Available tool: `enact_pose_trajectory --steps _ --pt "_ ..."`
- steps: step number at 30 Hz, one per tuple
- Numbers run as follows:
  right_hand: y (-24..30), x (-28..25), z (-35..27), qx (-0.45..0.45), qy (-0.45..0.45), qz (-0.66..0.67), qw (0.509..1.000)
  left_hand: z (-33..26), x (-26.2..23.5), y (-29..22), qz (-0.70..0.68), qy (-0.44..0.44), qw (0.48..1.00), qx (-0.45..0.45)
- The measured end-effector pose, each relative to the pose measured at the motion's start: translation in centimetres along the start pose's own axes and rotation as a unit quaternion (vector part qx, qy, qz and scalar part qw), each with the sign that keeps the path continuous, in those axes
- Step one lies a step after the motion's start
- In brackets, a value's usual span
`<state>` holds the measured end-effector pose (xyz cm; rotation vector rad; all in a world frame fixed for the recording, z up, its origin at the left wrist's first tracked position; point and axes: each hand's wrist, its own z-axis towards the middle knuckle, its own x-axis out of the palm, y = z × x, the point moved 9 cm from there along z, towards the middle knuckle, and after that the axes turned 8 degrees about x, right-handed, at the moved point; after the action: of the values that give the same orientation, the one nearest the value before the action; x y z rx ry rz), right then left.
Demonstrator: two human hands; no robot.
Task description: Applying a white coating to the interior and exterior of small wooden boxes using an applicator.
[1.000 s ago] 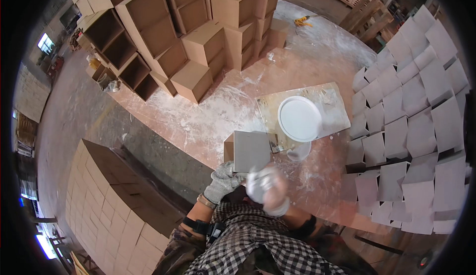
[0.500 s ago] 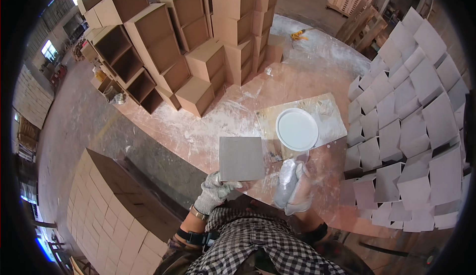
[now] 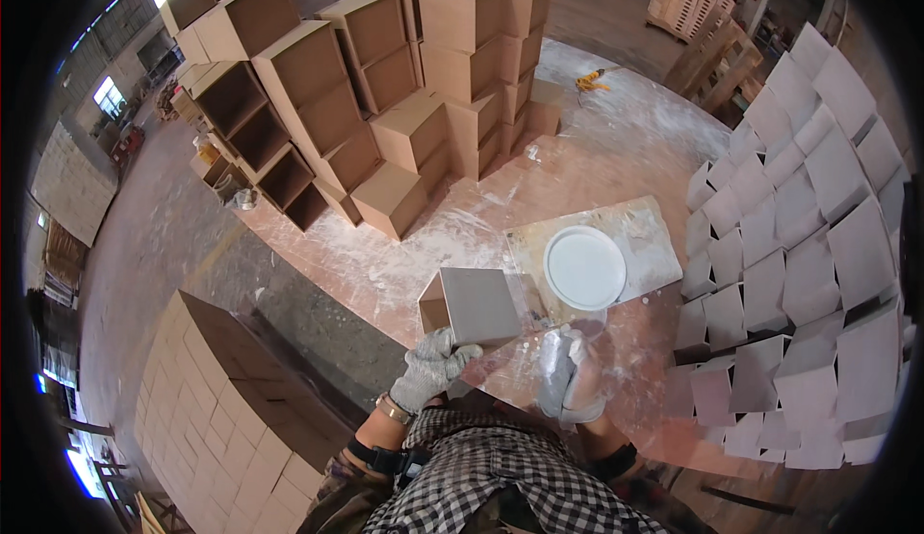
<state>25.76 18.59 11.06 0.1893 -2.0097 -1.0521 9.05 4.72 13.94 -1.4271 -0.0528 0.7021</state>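
Gripping the grey square tile block [image 3: 474,305] from beneath, the gloved left hand [image 3: 428,368] is closed; the right hand [image 3: 566,376], empty, half-open, is hovering just right of it.

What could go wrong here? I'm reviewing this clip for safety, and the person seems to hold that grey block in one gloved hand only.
1. The left hand grips the grey block only at its lower edge, while the right hand is off it; it might tip and fall.
2. White powder covers the floor, so footing may be slippery.
3. The white bucket stands close below the block; a drop could hit it.
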Motion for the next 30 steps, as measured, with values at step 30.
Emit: enact_pose_trajectory --steps 30 --pt "-1.5 4.8 3.4 -0.046 0.050 -0.727 0.684 2.5 4.3 4.6 -0.106 0.081 0.991 -0.005"
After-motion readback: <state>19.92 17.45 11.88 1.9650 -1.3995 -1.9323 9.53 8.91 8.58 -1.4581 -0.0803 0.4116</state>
